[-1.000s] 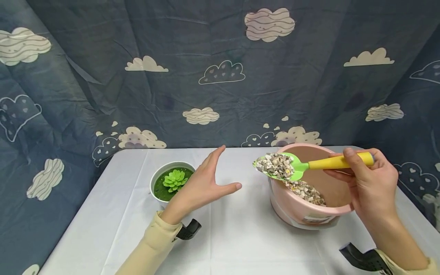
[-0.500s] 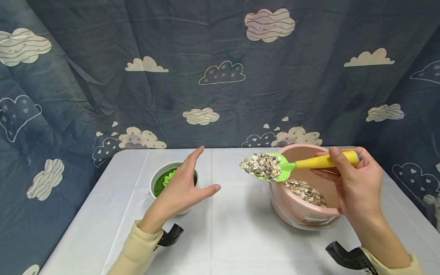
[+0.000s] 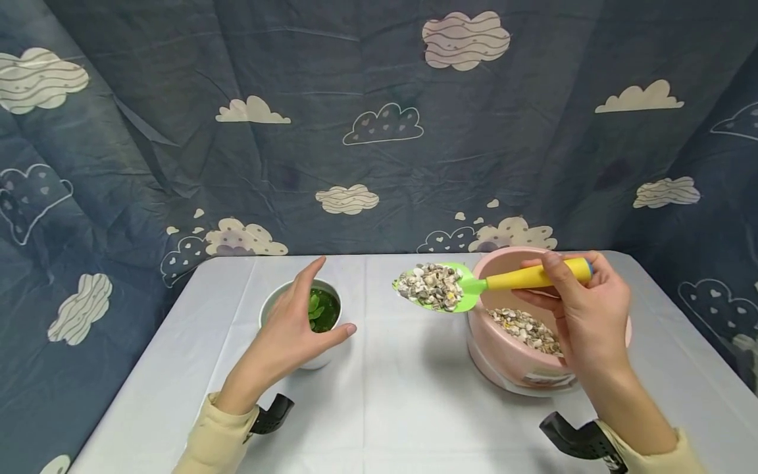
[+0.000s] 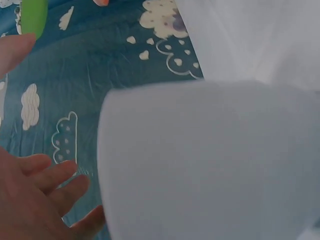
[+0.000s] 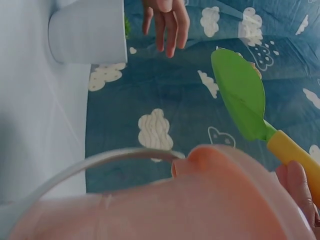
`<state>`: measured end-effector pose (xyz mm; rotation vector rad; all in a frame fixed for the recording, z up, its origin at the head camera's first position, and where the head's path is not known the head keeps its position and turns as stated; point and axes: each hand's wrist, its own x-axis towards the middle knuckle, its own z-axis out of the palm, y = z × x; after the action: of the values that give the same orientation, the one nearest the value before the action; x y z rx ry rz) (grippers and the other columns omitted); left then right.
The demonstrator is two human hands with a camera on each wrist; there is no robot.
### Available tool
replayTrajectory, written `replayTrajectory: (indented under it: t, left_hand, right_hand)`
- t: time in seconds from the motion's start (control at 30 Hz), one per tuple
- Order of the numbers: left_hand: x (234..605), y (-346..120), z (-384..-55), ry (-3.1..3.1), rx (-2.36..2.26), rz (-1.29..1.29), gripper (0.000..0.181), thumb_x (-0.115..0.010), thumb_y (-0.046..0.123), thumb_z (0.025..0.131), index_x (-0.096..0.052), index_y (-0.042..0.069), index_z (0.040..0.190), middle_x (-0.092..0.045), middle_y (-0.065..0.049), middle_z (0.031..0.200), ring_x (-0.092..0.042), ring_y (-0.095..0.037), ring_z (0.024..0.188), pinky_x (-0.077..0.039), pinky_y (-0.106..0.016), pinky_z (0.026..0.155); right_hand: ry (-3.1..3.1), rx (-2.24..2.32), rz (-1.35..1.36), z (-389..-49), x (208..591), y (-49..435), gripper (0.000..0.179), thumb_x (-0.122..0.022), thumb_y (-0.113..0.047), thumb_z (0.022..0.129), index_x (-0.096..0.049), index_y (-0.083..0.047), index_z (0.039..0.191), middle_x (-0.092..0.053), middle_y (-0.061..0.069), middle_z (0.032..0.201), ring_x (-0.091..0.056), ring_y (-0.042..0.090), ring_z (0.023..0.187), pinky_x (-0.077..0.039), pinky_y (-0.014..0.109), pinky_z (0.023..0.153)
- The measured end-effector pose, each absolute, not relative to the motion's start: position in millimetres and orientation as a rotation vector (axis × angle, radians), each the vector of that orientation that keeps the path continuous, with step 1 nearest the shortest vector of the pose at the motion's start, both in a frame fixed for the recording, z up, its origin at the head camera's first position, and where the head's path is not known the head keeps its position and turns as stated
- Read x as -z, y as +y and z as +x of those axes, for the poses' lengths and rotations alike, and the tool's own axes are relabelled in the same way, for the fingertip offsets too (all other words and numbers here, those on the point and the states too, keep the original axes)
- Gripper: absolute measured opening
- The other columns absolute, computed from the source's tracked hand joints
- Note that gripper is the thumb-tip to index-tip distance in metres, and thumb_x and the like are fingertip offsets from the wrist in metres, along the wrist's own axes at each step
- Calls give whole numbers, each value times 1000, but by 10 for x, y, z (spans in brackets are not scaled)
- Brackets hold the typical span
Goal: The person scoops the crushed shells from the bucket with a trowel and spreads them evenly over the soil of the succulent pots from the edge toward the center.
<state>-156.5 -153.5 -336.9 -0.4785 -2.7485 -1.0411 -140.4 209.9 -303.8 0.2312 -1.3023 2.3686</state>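
My right hand [image 3: 592, 319] grips the yellow handle of a small garden trowel [image 3: 472, 289]. A heap of pebbly gravel [image 3: 431, 286] lies on its green blade, held about level in the air left of the pink bucket's mouth. In the right wrist view the underside of the trowel [image 5: 242, 92] shows. My left hand [image 3: 283, 342], thumb and fingers spread apart, hovers over a white pot [image 3: 320, 361] and holds nothing. It hides most of the green succulent [image 3: 316, 308] in the pot. The left wrist view shows the side of the white pot [image 4: 210, 160] large beside the fingers.
The pink bucket [image 3: 494, 362] stands at the right, with more gravel [image 3: 526, 330] inside; its handle [image 5: 100, 159] hangs along its side. A white cloth [image 3: 379, 408] covers the table. Behind hangs a dark blue curtain [image 3: 379, 164] with cloud prints.
The loaded trowel has moved left with my right hand, away from above the bucket. My left hand has shifted left and slightly down, covering more of the succulent.
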Motion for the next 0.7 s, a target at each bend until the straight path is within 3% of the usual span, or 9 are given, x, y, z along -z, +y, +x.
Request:
replayTrajectory:
  t: [0.4, 0.5, 0.7]
  left_hand:
    - [3448, -1943, -1554, -2725, 961, -432, 113, -81, 58, 72, -15, 27, 158, -27, -1, 158, -26, -31, 143, -28, -62, 106]
    - [3504, -2038, -1562, -2747, 985, -426, 115, -82, 56, 72, -13, 26, 158, -22, -1, 160, -22, -32, 144, -25, -64, 107]
    - [3631, -2168, -1561, -2820, 1141, -433, 115, -83, 47, 75, -8, 23, 159, -10, -3, 163, -16, -35, 146, -24, -64, 107]
  right_hand:
    - [-1414, -2325, 116, -1410, 2984, 1895, 32, -72, -2, 88, -45, 7, 102, -64, 20, 104, -71, 34, 88, -54, 44, 63]
    - [-1437, -2314, 135, -1413, 2993, 1848, 31, -71, -4, 88, -45, 7, 101, -66, 21, 103, -71, 35, 85, -54, 45, 61]
    - [-1436, -2323, 220, -1422, 3021, 1746, 32, -67, -1, 91, -47, 11, 113, -65, 26, 103, -71, 36, 83, -53, 45, 61]
